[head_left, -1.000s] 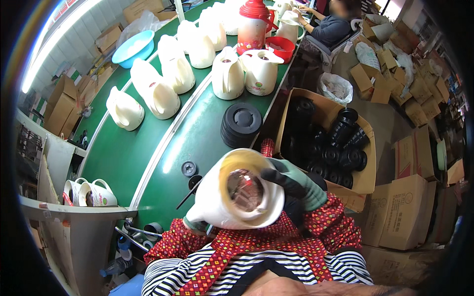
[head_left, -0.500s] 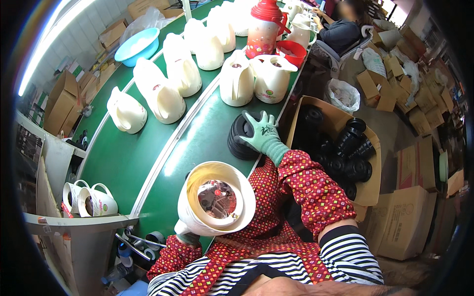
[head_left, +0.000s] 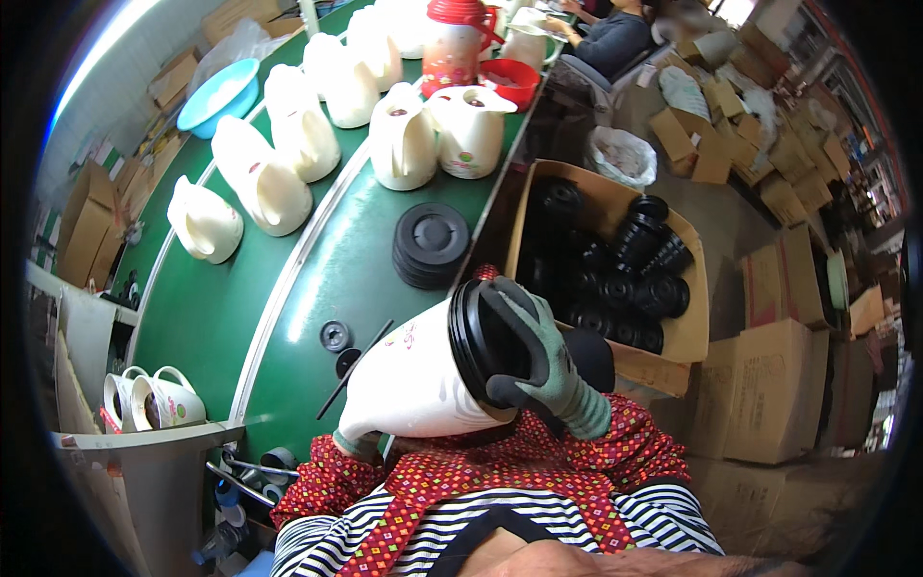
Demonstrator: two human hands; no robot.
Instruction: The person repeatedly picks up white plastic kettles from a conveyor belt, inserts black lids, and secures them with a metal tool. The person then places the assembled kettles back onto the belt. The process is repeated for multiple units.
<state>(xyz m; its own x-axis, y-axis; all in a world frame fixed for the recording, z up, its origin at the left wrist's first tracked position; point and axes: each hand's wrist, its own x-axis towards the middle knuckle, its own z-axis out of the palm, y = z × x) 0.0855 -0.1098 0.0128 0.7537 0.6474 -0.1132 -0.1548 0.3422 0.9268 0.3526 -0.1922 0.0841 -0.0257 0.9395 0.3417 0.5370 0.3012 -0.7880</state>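
Note:
A white thermos jug (head_left: 404, 380) lies tilted on its side in front of me, its bottom end facing right. My left hand (head_left: 354, 443), mostly hidden behind the jug, holds it at the lower left; only a bit of green glove shows. In a green and grey glove, my right hand (head_left: 548, 361) grips a black round base (head_left: 481, 337) against the jug's bottom end. Its fingers spread around the base's rim. Beyond the jug, a stack of black round bases (head_left: 433, 240) sits on the green table. A small grey disc (head_left: 336, 336) and a thin black rod (head_left: 344, 387) lie left of the jug.
Several white jugs (head_left: 274, 197) stand across the green table (head_left: 207, 327), with a red flask (head_left: 450, 48), a red bowl (head_left: 510, 85) and a light blue basin (head_left: 219, 98) farther off. At right, a cardboard box (head_left: 687, 346) holds black bases. A co-worker (head_left: 611, 43) sits at the far end.
My right hand has taken a black base from the stack and brought it to the jug's bottom. The jug has tipped, its open end turning from upward to the right.

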